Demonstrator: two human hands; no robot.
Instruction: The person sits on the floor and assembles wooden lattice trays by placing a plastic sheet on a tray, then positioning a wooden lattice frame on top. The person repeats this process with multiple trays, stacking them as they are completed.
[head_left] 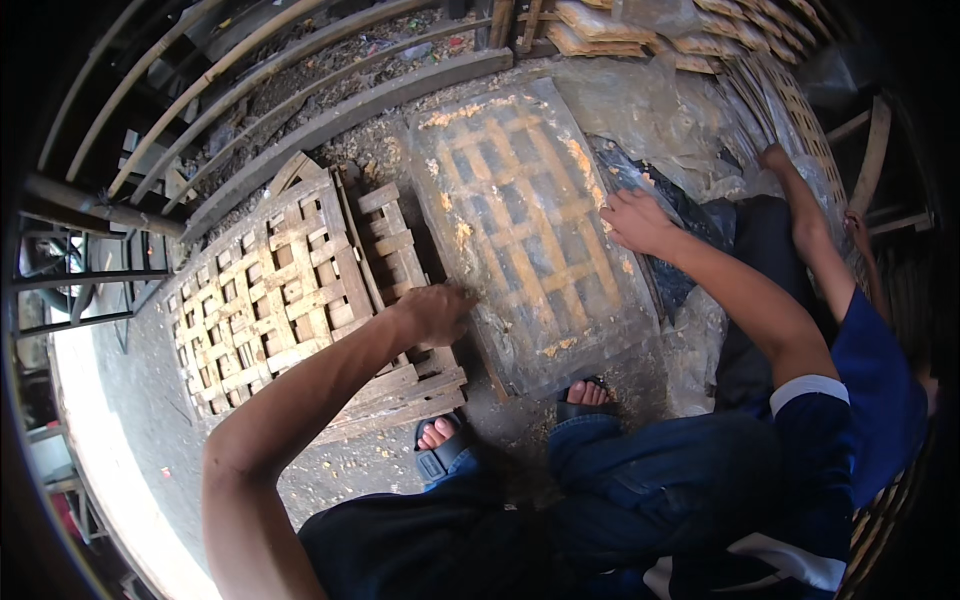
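Observation:
A clear plastic sheet lies over a woven bamboo rack in front of me, with pale orange crumbs along its borders. My left hand is closed at the sheet's left edge; its fingertips are partly hidden. At the right edge, further up, my right hand has its fingers bent and pressed together on the plastic. To the left sits a stack of woven bamboo racks, close by my left forearm.
Another person's arm reaches in at the right, beside crumpled plastic sheeting. Flat orange slabs are piled at the far right. A wooden beam and bamboo rails border the far left. My sandalled feet are near the rack.

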